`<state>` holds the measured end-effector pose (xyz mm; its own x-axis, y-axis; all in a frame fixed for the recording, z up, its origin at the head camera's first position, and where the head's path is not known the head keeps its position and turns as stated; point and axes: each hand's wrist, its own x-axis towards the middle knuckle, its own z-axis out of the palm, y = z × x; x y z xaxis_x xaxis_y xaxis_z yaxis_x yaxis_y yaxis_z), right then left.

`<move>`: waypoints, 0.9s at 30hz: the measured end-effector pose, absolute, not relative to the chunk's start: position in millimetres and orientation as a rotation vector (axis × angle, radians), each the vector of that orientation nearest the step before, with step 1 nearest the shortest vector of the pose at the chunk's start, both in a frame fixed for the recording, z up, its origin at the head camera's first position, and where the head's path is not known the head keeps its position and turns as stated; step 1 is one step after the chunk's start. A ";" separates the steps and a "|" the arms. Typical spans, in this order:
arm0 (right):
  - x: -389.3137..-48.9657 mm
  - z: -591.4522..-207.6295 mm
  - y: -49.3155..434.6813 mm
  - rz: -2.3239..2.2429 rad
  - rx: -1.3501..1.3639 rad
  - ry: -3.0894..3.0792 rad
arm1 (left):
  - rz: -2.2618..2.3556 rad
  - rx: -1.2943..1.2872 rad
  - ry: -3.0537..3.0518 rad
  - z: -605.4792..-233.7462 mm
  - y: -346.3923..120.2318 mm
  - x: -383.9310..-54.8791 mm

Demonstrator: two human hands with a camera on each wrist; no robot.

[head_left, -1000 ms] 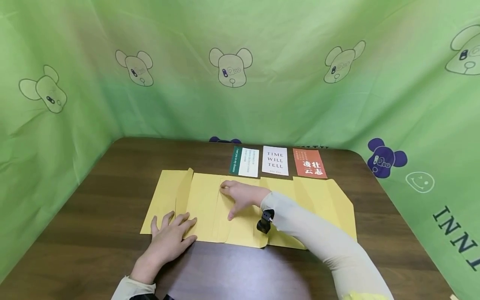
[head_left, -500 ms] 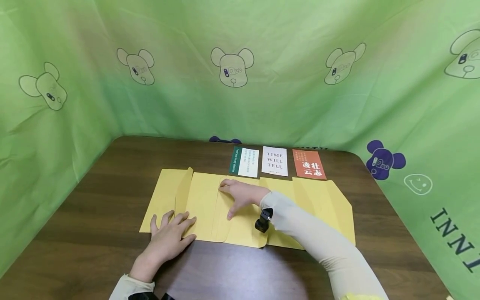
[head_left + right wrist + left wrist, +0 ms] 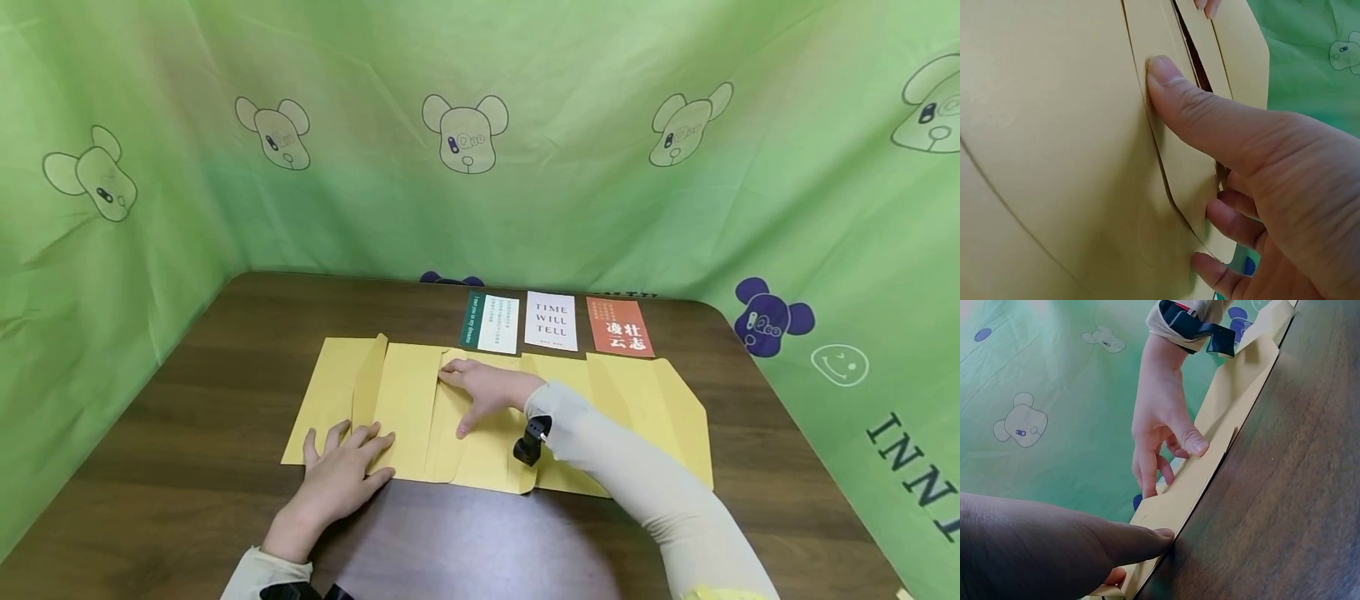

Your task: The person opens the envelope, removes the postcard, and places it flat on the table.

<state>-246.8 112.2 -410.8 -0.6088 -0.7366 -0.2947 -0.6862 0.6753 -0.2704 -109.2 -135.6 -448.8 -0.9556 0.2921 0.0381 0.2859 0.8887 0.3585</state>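
Observation:
Several yellow paper envelopes (image 3: pixel 405 400) lie side by side and overlapping in a row across the table. My left hand (image 3: pixel 337 479) rests with spread fingers on the envelopes at the left end, its thumb at their near edge. Over the middle of the row, my right hand (image 3: pixel 483 392) is at an envelope (image 3: pixel 483 462), fingers curled at its left and far edge. In the right wrist view, the right thumb (image 3: pixel 1175 87) presses on the envelope's flap strip (image 3: pixel 1163 147). Beside that strip a dark gap shows between the envelope edges. The index fingertip is hidden there.
Behind the row lie three cards: a green and white one (image 3: pixel 491 323), a white one (image 3: pixel 551 322) and a red one (image 3: pixel 619 327). The brown wooden table (image 3: pixel 187 500) ends at a green curtain (image 3: pixel 330 217) with bear-head prints. The right sleeve (image 3: pixel 637 475) crosses the right-hand envelopes.
The envelope's left edge at my right fingertips stands slightly raised, with a darker line along it. Both hands keep nearly the same places.

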 end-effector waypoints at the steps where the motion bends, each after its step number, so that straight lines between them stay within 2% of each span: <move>1: -246.5 -411.1 112.8 -0.182 -1.116 2.509 | 0.572 0.466 3.038 -449.0 -135.6 -109.4; 15: -241.4 -407.1 107.6 0.046 -1.201 2.540 | 0.583 0.475 3.054 -454.2 -137.8 -109.6; 27: -235.1 -411.4 110.9 0.046 -1.278 2.636 | 0.606 0.472 3.046 -457.1 -136.3 -109.0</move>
